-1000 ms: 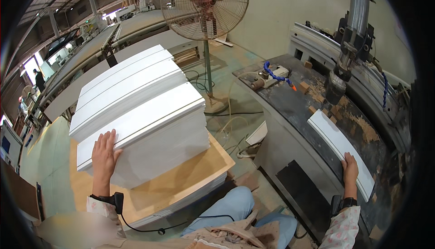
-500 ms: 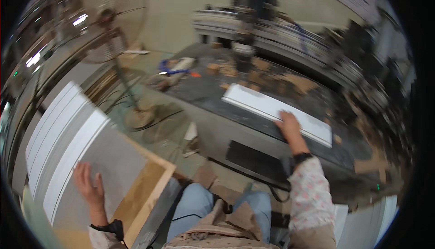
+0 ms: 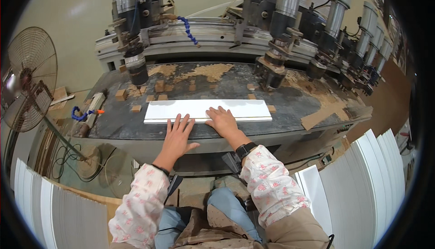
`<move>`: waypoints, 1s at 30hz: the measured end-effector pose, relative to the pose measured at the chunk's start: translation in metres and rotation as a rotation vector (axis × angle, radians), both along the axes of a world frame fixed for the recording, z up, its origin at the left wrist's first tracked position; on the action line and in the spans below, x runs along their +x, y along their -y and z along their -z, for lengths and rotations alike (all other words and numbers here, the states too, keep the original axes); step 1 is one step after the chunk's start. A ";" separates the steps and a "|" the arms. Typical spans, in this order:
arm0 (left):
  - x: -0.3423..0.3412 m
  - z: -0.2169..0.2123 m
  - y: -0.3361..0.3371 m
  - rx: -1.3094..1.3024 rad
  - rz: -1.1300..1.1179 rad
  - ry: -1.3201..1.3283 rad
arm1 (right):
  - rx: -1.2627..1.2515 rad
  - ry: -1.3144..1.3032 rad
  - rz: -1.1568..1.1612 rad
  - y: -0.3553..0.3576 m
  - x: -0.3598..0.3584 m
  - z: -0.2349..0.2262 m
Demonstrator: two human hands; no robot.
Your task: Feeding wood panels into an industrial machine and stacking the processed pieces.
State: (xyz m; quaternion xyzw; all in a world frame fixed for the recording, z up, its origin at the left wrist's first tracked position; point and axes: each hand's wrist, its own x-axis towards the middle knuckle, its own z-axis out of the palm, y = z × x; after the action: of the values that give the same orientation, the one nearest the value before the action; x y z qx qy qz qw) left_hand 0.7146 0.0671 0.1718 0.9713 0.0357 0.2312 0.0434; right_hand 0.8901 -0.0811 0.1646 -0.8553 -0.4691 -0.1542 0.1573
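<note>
A long white panel [image 3: 251,109] lies flat on the dark, dusty machine table [image 3: 118,129], its long side roughly parallel to the front edge. My left hand [image 3: 177,136] reaches the panel's near edge with spread fingertips, the thumb pointing right. On the middle of the panel rests my right hand [image 3: 223,121], its fingers stretched over the white face. Small wooden blocks [image 3: 136,108] sit around the panel's ends and behind it. Above the table behind the panel hang a drilling spindle [image 3: 137,65] on the left and another spindle [image 3: 273,67] to the right.
Sawdust [image 3: 206,73] covers parts of the table. A flat brown offcut [image 3: 322,116] lies at its right. More spindles [image 3: 322,61] line the far right. A pedestal fan [image 3: 31,79] stands left. Stacked panels [image 3: 77,217] are at lower left, with another panel stack [image 3: 349,190] at lower right.
My view has turned right, toward the machine. My left hand has left the stack at left and come to the white panel's near edge. My right hand stays on the panel.
</note>
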 end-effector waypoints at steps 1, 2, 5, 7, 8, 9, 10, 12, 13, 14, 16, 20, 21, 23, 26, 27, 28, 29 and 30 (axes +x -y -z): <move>0.011 0.004 -0.001 0.005 -0.037 -0.078 | -0.048 -0.061 -0.001 0.008 0.002 -0.006; 0.016 0.009 -0.003 0.001 -0.022 -0.076 | -0.052 -0.059 0.014 0.022 0.001 -0.010; 0.022 0.015 -0.011 0.064 -0.117 -0.174 | -0.048 -0.220 0.005 0.094 -0.036 -0.040; 0.020 0.010 -0.012 0.056 -0.123 -0.188 | -0.062 -0.155 0.039 0.156 -0.074 -0.065; 0.024 0.008 -0.008 0.047 -0.119 -0.195 | -0.085 -0.147 0.106 0.194 -0.097 -0.072; 0.028 0.005 -0.003 0.033 -0.117 -0.210 | -0.095 -0.047 0.160 0.232 -0.119 -0.076; 0.026 0.007 -0.007 0.036 -0.121 -0.220 | -0.087 -0.084 0.221 0.262 -0.140 -0.074; 0.024 0.007 -0.008 0.035 -0.135 -0.218 | -0.176 -0.112 0.530 0.320 -0.196 -0.071; 0.024 0.005 -0.008 0.034 -0.137 -0.224 | -0.246 -0.123 0.705 0.344 -0.224 -0.069; 0.025 0.007 -0.009 0.026 -0.127 -0.221 | -0.315 -0.097 0.782 0.361 -0.251 -0.069; 0.027 0.013 -0.010 0.022 -0.108 -0.135 | -0.387 -0.074 0.865 0.385 -0.287 -0.057; 0.024 0.008 -0.005 -0.012 -0.090 -0.141 | -0.224 0.034 0.868 0.396 -0.305 -0.032; 0.019 0.008 -0.006 -0.008 -0.103 -0.135 | -0.242 0.042 0.824 0.393 -0.301 -0.029; 0.015 0.020 0.000 0.010 -0.096 -0.036 | -0.265 0.065 0.773 0.388 -0.294 -0.033; -0.002 0.034 -0.008 0.121 -0.006 0.096 | -0.239 0.136 0.620 0.368 -0.271 -0.073; -0.012 0.036 -0.016 0.110 0.072 0.333 | -0.196 0.140 0.511 0.358 -0.261 -0.094; -0.023 0.037 -0.029 0.123 0.032 0.331 | -0.154 0.143 0.399 0.346 -0.251 -0.110; -0.031 0.032 -0.033 0.151 0.070 0.264 | -0.095 0.097 0.360 0.336 -0.242 -0.121; -0.042 0.024 -0.034 0.176 0.104 0.192 | -0.098 0.101 0.330 0.320 -0.234 -0.137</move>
State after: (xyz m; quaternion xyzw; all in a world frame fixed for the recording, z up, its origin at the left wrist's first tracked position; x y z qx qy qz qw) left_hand 0.6730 0.1007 0.1479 0.9453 -0.0395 0.3228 -0.0267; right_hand 0.6561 -0.4006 0.3015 -0.9184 -0.3368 -0.1974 0.0643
